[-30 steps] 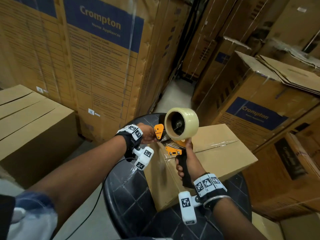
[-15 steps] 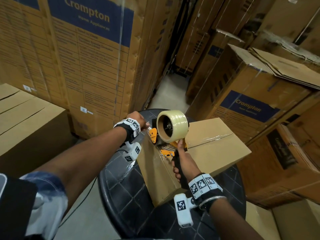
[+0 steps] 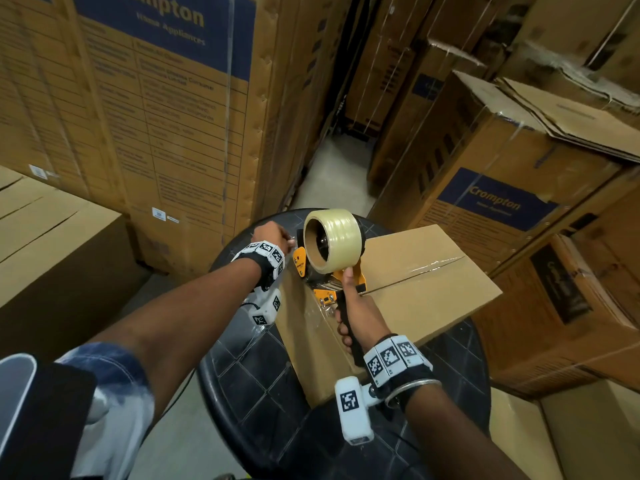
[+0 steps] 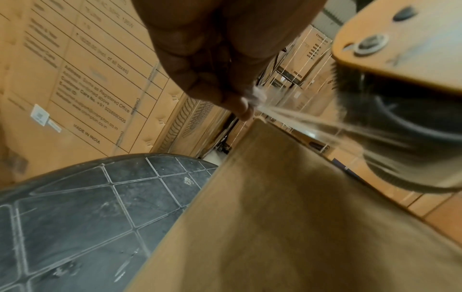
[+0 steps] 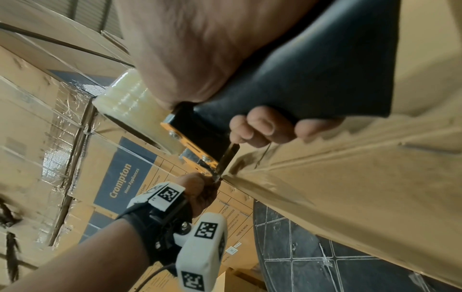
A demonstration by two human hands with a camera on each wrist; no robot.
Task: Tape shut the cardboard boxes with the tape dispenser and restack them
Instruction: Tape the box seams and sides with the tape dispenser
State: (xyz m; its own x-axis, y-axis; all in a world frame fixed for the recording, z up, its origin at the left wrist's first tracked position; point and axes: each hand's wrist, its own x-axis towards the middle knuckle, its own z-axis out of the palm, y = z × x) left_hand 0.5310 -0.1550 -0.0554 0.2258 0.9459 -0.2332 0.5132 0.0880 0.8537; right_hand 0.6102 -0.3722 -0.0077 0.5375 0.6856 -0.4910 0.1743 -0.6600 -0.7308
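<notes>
Tall stacked cartons (image 3: 166, 109) (printed Crompton) are crowding a narrow pale floor aisle (image 3: 329, 174); a round black tabletop (image 3: 249, 386) is standing in front.

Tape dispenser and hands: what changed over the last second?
The left hand has drawn away from the tape dispenser, pulling out the tape end it pinches. The right hand keeps hold of the handle; the cardboard box stays on the black table.
</notes>
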